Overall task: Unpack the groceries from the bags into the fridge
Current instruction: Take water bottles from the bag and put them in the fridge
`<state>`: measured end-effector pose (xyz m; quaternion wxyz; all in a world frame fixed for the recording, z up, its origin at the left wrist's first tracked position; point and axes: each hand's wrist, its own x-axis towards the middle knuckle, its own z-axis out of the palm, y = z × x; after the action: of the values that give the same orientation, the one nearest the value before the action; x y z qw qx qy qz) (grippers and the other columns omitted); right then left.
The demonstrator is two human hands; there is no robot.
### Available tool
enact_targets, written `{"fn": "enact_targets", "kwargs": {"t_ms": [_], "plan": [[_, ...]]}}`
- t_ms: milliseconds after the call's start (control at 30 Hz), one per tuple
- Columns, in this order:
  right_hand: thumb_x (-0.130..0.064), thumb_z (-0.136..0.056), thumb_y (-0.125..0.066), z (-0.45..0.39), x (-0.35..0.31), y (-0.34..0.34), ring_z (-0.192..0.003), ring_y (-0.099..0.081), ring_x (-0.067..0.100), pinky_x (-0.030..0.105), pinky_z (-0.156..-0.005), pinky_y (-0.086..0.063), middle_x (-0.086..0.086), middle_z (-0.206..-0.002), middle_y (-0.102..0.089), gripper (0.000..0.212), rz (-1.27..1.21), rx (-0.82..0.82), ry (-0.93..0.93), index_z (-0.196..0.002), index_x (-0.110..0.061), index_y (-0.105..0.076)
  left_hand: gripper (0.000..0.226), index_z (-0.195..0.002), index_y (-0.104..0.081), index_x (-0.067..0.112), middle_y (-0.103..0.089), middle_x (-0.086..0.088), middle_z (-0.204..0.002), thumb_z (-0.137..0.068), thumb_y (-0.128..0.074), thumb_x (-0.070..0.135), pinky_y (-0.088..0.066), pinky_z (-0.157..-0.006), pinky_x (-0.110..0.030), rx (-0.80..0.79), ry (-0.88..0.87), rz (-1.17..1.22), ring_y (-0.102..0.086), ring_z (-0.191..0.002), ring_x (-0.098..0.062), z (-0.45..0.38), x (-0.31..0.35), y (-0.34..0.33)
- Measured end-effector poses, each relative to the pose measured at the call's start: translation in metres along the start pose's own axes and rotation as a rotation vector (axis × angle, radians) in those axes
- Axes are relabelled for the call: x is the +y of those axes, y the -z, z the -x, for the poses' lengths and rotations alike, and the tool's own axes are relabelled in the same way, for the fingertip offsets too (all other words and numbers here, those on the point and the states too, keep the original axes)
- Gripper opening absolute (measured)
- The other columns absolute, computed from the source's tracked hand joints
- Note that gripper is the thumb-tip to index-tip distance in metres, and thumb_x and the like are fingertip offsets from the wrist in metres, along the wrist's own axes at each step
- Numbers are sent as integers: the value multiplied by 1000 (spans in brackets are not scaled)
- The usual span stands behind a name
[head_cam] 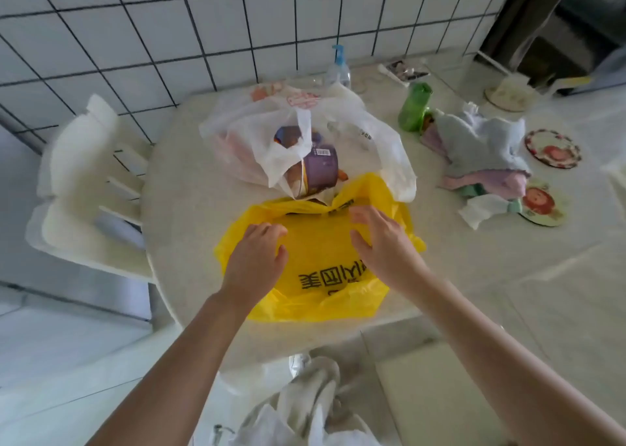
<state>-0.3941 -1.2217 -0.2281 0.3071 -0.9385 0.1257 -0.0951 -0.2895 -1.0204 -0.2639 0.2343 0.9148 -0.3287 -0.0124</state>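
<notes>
Opening the yellow bag [318, 259] on the table [189, 188] comes first: both hands, left [254, 259] and right [382, 242], hover spread and empty; pinch its far rim [305, 208] apart gently.

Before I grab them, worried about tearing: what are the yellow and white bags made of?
Yellow bag: apparently thin glossy plastic film, crinkled, with printed characters. White bag: thinner translucent plastic, likely; the purple tub shows at its opening.

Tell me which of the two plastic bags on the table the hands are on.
The yellow plastic bag with black print, nearest the person. Both the left hand and right hand rest on it; the white translucent plastic bag behind it is untouched.
</notes>
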Motion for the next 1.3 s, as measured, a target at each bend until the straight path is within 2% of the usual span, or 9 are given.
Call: {"fn": "enact_targets", "kwargs": {"t_ms": [167, 267, 333, 500, 700, 900, 1067, 1167, 1300], "plan": [[-24, -95, -52, -65, -1, 1, -109, -57, 19, 24, -86, -44, 1, -118, -60, 32, 29, -12, 17, -126, -15, -51, 31, -112, -61, 10, -64, -8, -105, -81, -63, 9, -54, -82, -42, 21, -98, -82, -56, -101, -29, -66, -10, 7], [-27, -96, -50, -96, -2, 0, -113, -53, 18, 20, -82, -41, 1, -124, -58, 35, 88, -31, 22, -129, -16, -49, 46, -128, -51, 10, -57, -9, -121, -82, -61, 12, -51, -90, -38, 26, -176, -111, -52, -111, -28, -104, -12, 3], [-24, -95, -51, -117, 1, -1, -111, -54, 22, 25, -82, -45, 4, -122, -58, 33, 115, -34, 32, -127, -16, -50, 49, -135, -44, 11, -51, -9, -131, -88, -55, 17, -48, -96, -36, 13, -242, -163, -47, -119, -26, -128, -9, -1], [-12, -88, -58, -172, 19, 0, -113, -53, 31, 42, -94, -45, 8, -119, -60, 34, 142, -20, 110, -122, -13, -55, 53, -133, -47, 15, -56, -7, -125, -81, -61, 13, -45, -97, -33, 39, -349, -189, -49, -119, -26, -178, 4, -7], [-15, -90, -60, -231, 38, 7, -118, -48, 31, 40, -98, -41, 8, -127, -56, 36, 260, -68, 109, -125, -10, -55, 49, -126, -54, 9, -55, -13, -125, -78, -54, 6, -41, -103, -44, -101, -299, -359, -46, -125, -38, -226, -2, -22], [-23, -90, -60, -291, 77, 6, -137, -24, 31, 43, -107, -37, 7, -146, -34, 31, 420, -192, 157, -121, -17, -59, 45, -137, -44, 9, -46, -9, -143, -98, -41, 30, -22, -116, -43, -231, -45, -490, -27, -141, -32, -277, -9, -32], [-26, -92, -55, -339, 111, -6, -142, 2, 42, 52, -115, -14, 10, -157, -7, 29, 501, -376, 164, -120, -22, -57, 44, -129, -56, 14, -21, -4, -159, -87, -63, 22, -8, -118, -48, -267, -97, -507, -7, -147, -33, -314, -21, -35], [-36, -92, -54, -373, 128, -12, -141, -4, 44, 50, -115, -13, 11, -156, -10, 46, 541, -449, 67, -133, -18, -45, 41, -126, -60, 17, -13, -3, -161, -86, -58, 12, -1, -119, -51, -281, -138, -566, -2, -148, -36, -330, -23, -39], [-39, -90, -59, -406, 141, -13, -130, -28, 44, 51, -105, -34, 15, -147, -25, 74, 534, -441, -52, -142, 0, -24, 36, -119, -62, 17, -5, -7, -162, -84, -58, 12, -2, -118, -56, -341, -15, -662, -2, -145, -41, -355, -29, -42]]}}
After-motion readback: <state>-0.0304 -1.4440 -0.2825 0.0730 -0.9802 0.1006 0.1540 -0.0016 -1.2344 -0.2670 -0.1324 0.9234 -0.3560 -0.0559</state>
